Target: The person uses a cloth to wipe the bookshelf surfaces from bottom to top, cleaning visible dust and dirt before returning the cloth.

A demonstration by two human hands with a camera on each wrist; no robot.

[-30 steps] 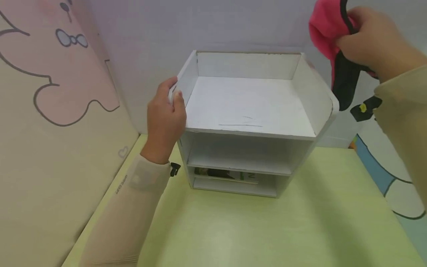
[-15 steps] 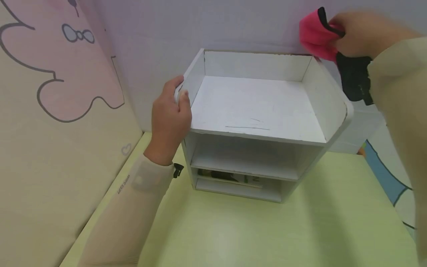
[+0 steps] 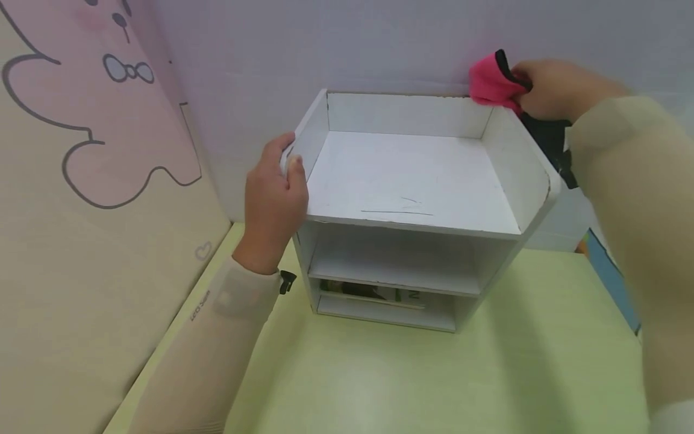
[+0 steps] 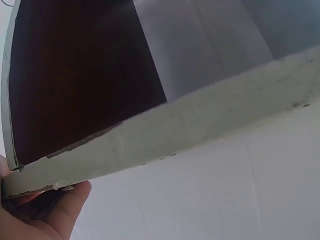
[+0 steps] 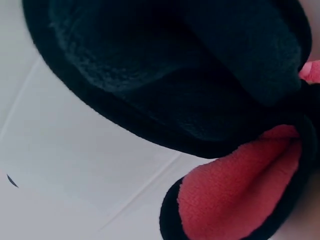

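A white shelf unit [image 3: 417, 175] with a raised-sided top stands on the green table. My left hand [image 3: 273, 202] grips the front edge of its left side panel; in the left wrist view, fingers [image 4: 72, 207] show beneath the panel's edge. With my right hand [image 3: 564, 90] I hold a bunched pink and black cloth [image 3: 490, 81] at the back right corner of the unit's top. The cloth's black side hangs outside the right panel. Up close in the right wrist view, the cloth [image 5: 230, 195] looks fleecy with black edging.
Books or booklets [image 3: 374, 293] lie in the unit's lowest compartment. Behind stands a pale wall [image 3: 379, 42], and a padded wall [image 3: 97, 271] with a cartoon drawing runs along the left. The green table [image 3: 374, 380] extends in front.
My right hand has brought the cloth down and leftward from the air to the back right corner of the unit. The left hand keeps its grip on the left panel.
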